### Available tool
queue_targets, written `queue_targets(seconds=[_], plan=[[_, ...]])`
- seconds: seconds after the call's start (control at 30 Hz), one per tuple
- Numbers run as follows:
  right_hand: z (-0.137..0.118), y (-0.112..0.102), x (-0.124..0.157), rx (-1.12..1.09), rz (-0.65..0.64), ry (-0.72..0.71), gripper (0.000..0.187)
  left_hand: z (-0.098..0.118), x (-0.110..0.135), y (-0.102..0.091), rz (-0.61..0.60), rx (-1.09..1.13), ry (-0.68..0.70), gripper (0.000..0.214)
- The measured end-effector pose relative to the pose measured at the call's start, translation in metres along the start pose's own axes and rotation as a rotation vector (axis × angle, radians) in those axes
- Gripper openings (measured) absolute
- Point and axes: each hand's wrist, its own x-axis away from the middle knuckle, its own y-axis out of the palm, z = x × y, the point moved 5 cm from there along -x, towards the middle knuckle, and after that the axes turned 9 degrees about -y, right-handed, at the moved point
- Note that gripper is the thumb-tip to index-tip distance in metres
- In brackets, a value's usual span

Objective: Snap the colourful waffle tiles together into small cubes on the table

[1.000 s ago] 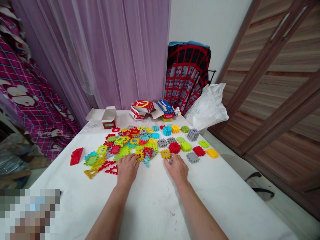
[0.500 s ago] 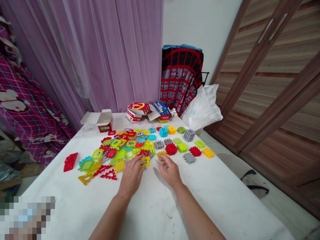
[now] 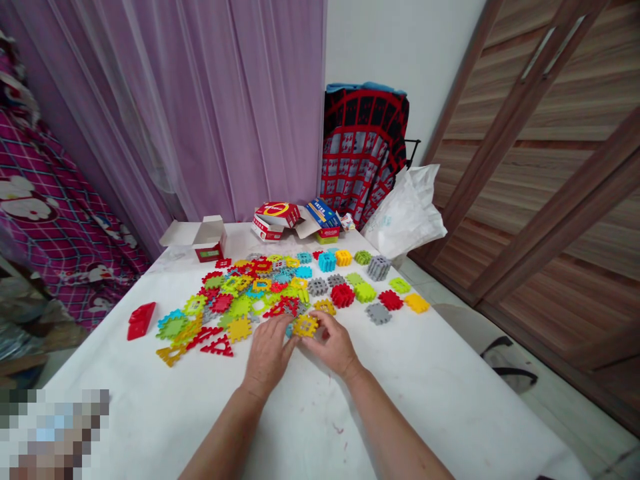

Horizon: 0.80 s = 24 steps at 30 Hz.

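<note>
Both hands met at the near fringe of the loose tile pile (image 3: 235,300). The left hand (image 3: 267,353) and right hand (image 3: 336,347) pinched one yellow tile (image 3: 305,325) between their fingertips, just above the worktop (image 3: 425,380). Bare worktop lay open from the wrists to the near edge. A yellow stack (image 3: 417,303) sat close to the right edge, and a red piece (image 3: 141,320) lay near the left edge.
</note>
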Motion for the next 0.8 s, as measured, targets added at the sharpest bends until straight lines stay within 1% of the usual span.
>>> queue_targets(seconds=[0.07, 0.13, 0.2, 0.3, 0.37, 0.43, 0.53, 0.6, 0.8], plan=[[-0.001, -0.001, 0.001, 0.015, 0.033, 0.029, 0.049, -0.007, 0.000, -0.003, 0.012, 0.066, -0.100, 0.034], [-0.004, -0.001, 0.002, 0.018, 0.057, 0.020, 0.051, -0.013, 0.000, -0.003, -0.006, 0.185, -0.206, 0.032], [-0.009, 0.000, 0.003, 0.020, 0.072, -0.010, 0.053, -0.019, 0.001, 0.001, -0.045, 0.347, -0.353, 0.031], [-0.016, 0.003, 0.004, 0.040, 0.075, -0.066, 0.053, -0.023, 0.003, 0.009, -0.102, 0.638, -0.595, 0.035], [-0.018, 0.006, 0.004, 0.064, 0.063, -0.096, 0.052, -0.023, 0.004, 0.013, -0.121, 0.809, -0.712, 0.040], [-0.019, 0.008, 0.005, 0.096, 0.046, -0.133, 0.050, -0.022, 0.003, 0.013, -0.113, 0.917, -0.796, 0.043], [-0.019, 0.009, 0.005, 0.170, 0.034, -0.176, 0.048, -0.022, 0.003, 0.012, -0.098, 0.981, -0.866, 0.046], [-0.018, 0.008, 0.005, 0.234, 0.037, -0.166, 0.047, -0.023, 0.003, 0.010, -0.102, 0.979, -0.888, 0.047], [-0.020, 0.005, 0.007, 0.331, 0.051, -0.122, 0.040, -0.022, 0.003, 0.008, -0.129, 0.919, -0.895, 0.044]])
